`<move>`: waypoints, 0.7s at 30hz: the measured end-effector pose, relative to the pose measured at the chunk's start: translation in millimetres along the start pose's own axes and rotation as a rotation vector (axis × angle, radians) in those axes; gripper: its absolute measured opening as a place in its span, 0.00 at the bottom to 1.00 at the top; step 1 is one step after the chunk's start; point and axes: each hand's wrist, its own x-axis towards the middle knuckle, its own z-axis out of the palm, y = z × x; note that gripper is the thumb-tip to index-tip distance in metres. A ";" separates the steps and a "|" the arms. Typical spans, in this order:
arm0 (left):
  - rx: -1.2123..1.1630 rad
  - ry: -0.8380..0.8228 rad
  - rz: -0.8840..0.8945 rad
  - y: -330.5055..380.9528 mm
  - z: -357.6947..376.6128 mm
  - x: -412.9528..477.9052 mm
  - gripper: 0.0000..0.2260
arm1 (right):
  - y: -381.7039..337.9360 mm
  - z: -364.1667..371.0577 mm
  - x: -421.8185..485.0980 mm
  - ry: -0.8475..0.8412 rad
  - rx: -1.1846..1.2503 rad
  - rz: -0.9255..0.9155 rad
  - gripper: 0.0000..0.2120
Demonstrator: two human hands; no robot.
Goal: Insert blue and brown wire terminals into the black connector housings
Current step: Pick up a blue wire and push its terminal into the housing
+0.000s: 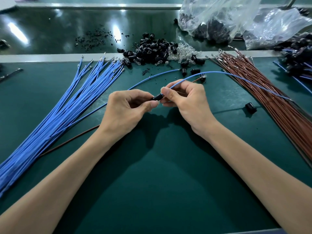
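My left hand [125, 109] pinches a small black connector housing [157, 97] over the middle of the green mat. My right hand [186, 98] pinches a blue wire [236, 76] right at the housing's end; the wire arcs away to the right across the brown wires. The wire's terminal is hidden at the housing. A bundle of blue wires [67, 108] fans out on the left. A bundle of brown wires [273, 98] lies on the right. A pile of black housings [152, 49] sits beyond my hands.
Clear bulbs [184, 52] lie beside the pile. Plastic bags [236, 19] of parts stand at the back right. A lone housing [250, 107] lies right of my right hand. A loose brown wire [70, 141] and another blue wire [152, 77] cross the mat.
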 end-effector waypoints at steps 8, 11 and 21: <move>0.048 -0.049 0.021 -7.6 -1.5 0.1 0.05 | 1.8 -1.0 0.4 -0.143 -0.099 0.002 0.05; 0.082 -0.109 0.032 -10.5 -4.0 3.3 0.05 | 2.6 -3.1 1.9 -0.161 -0.071 0.021 0.05; 0.138 -0.156 0.154 -11.0 -5.9 4.6 0.08 | 0.8 -5.1 1.9 -0.200 0.044 0.069 0.05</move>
